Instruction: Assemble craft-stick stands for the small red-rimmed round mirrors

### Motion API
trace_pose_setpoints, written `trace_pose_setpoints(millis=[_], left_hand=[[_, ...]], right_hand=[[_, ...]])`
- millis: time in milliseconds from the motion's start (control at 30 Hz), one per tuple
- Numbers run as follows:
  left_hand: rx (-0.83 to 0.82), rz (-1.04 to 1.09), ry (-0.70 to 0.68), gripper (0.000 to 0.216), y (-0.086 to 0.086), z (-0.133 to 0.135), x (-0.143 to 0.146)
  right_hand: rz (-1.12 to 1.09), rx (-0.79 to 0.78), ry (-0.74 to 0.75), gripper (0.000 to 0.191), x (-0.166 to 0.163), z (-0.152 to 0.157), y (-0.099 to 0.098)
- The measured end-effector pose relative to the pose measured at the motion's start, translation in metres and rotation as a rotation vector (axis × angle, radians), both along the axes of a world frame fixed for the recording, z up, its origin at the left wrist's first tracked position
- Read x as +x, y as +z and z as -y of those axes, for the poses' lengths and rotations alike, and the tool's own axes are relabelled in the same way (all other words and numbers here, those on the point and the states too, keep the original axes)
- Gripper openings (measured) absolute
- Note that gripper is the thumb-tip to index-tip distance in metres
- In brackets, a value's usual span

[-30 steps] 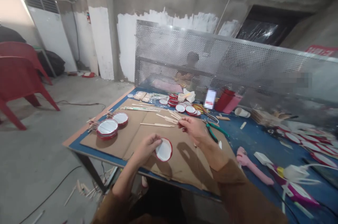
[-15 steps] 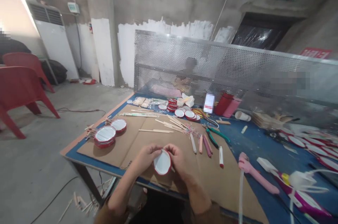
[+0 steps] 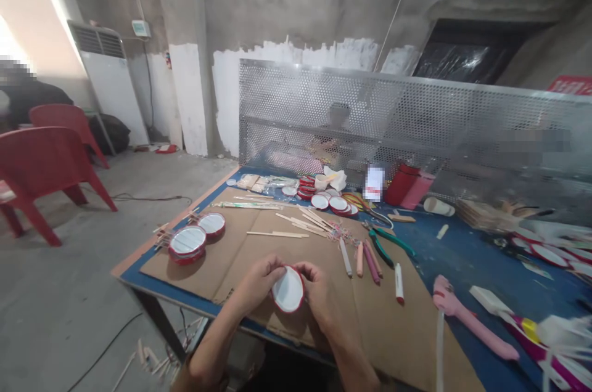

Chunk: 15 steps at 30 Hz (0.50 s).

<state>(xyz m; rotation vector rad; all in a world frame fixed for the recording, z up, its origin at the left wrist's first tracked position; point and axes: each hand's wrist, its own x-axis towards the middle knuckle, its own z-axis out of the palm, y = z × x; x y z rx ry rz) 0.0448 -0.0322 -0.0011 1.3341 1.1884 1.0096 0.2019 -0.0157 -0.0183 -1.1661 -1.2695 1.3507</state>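
A small round drum (image 3: pixel 288 291) with a white face and a red rim is held up over the cardboard sheet (image 3: pixel 240 225), close to the table's front edge. My left hand (image 3: pixel 259 284) grips its left side, thumb on the upper rim. At the upper right of the rim, the closed fingers of my right hand (image 3: pixel 320 291) pinch it. Whatever lies behind the drum is hidden. To the left, stacked drums (image 3: pixel 187 243) with thin sticks rest on the cardboard. Thin wooden sticks (image 3: pixel 308 222) lie beyond my hands.
Green-handled pliers (image 3: pixel 382 247), coloured rods (image 3: pixel 370 262) and a white marker (image 3: pixel 399 284) lie to the right. A pink glue gun (image 3: pixel 474 321) with a cord is further right. More red-rimmed drums (image 3: pixel 340 203) sit at the back, before a perforated metal screen (image 3: pixel 296 114).
The view has swung slightly left and up, so the scene sits further right and lower. Both hands still hold the drum; the thumb and fingers at its top rim have shifted a little.
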Motion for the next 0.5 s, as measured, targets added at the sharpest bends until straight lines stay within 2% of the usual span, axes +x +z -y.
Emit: trace_pose_setpoints(millis=[100, 300, 433, 500], left_hand=[[-0.018, 0.000, -0.036, 0.035, 0.001, 0.002, -0.002], [0.081, -0.068, -0.149, 0.024, 0.000, 0.002, -0.004], [0.011, 0.058, -0.149, 0.048, 0.000, 0.001, -0.002], [0.002, 0.077, -0.140, 0.049, 0.001, 0.001, -0.002]], right_hand=[[-0.039, 0.029, -0.056, 0.031, 0.001, 0.001, 0.001], [-0.120, -0.038, -0.116, 0.038, 0.004, 0.004, 0.012], [-0.131, -0.032, -0.086, 0.038, 0.004, 0.005, 0.016], [-0.122, -0.024, -0.055, 0.036, 0.003, 0.005, 0.014]])
